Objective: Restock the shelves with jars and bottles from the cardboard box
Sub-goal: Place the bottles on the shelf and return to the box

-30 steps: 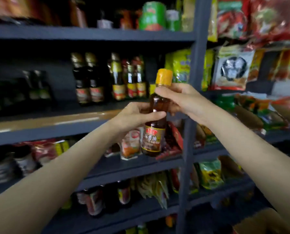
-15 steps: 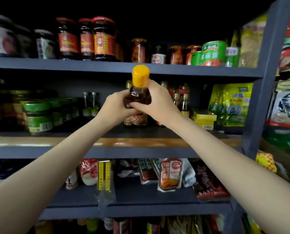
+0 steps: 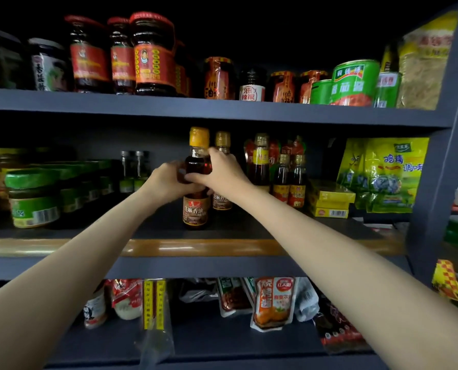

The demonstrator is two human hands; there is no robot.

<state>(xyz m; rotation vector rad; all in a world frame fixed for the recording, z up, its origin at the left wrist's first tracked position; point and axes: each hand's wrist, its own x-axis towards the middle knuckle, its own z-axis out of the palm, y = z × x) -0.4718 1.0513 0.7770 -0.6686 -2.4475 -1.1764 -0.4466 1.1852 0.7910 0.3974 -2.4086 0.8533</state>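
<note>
- The sesame oil bottle [image 3: 196, 209] with the orange cap stands upright on the middle shelf [image 3: 196, 248], at 12 o'clock from the camera.
- The left hand [image 3: 166, 180] and right hand [image 3: 222, 173] curl round its shoulder from 9 and 3 o'clock, hiding its middle.
- A matching bottle [image 3: 222, 198] stands just behind (half covered by the right hand).
- Green-lidded jars [image 3: 33, 198] sit at 9 o'clock, their labels too blurred to read.

This is a small grocery shop. Dark grey shelving [image 3: 222, 113] carries rows of the same goods facing out: red-labelled sauce jars [image 3: 153, 57] and green tins [image 3: 356, 82] on top, oil bottles [image 3: 260, 161] and yellow seasoning packets [image 3: 388, 172] below, sachets [image 3: 273, 303] lowest
</note>
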